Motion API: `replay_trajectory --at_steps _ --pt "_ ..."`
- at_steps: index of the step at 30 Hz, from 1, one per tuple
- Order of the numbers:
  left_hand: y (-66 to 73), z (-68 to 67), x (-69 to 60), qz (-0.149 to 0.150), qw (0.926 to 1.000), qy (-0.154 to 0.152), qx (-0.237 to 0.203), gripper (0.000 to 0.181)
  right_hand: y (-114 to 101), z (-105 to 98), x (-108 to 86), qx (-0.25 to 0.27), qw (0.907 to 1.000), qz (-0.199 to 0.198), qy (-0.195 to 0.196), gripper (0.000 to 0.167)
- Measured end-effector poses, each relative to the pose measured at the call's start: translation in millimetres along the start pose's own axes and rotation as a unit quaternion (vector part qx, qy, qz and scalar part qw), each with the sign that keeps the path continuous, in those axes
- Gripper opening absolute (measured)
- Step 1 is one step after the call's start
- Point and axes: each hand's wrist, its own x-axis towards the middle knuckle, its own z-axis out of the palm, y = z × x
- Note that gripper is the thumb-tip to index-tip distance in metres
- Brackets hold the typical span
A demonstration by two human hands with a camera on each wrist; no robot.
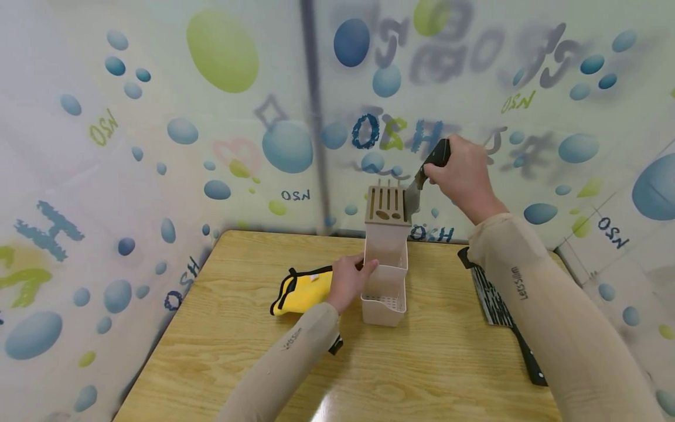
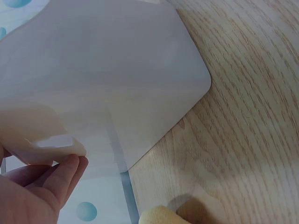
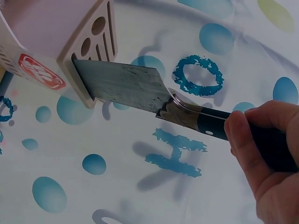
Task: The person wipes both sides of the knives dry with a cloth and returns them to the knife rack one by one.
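A pale pink plastic knife holder (image 1: pixel 383 316) stands upright on the table, with a brown slotted top (image 1: pixel 388 205) and stepped open compartments at its front. My left hand (image 1: pixel 348 282) grips the holder's left side; in the left wrist view, its fingertips (image 2: pixel 70 165) pinch an edge of the pale plastic. Above the top, my right hand (image 1: pixel 466 176) holds a knife by its black handle (image 3: pixel 217 122). The knife's broad blade (image 3: pixel 124 86) points down with its end in the outermost right slot. How deep it reaches inside is hidden.
Left of the holder lies a yellow cloth item (image 1: pixel 303 293) with black trim. At the right, partly under my right sleeve, is a black-handled tool (image 1: pixel 527 354) with a dark, streaked flat head. Patterned sheeting (image 1: pixel 253 199) encloses the wooden table (image 1: pixel 221 328) at the back and sides.
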Motion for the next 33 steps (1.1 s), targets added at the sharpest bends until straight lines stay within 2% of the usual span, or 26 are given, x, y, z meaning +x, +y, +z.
replay_trajectory --at_steps 9,19,25,33 --pt "-0.6 -1.2 -1.7 0.023 0.9997 0.007 0.005 0.044 -0.4 10.3 4.6 -0.003 0.9999 -0.002 -0.012 0.01" --pt "-1.4 0.3 -0.2 0.008 0.9999 0.005 0.006 0.045 1.5 19.2 10.6 -0.002 0.9995 0.013 -0.028 0.009" --pt "-1.2 -0.3 -0.2 0.014 0.9999 0.009 0.004 0.044 2.6 22.8 14.1 0.015 0.9992 0.016 -0.035 0.007" --pt "-1.3 0.1 -0.6 0.019 0.9997 0.01 0.009 0.045 6.6 31.7 18.4 0.011 0.9987 0.032 -0.039 0.009"
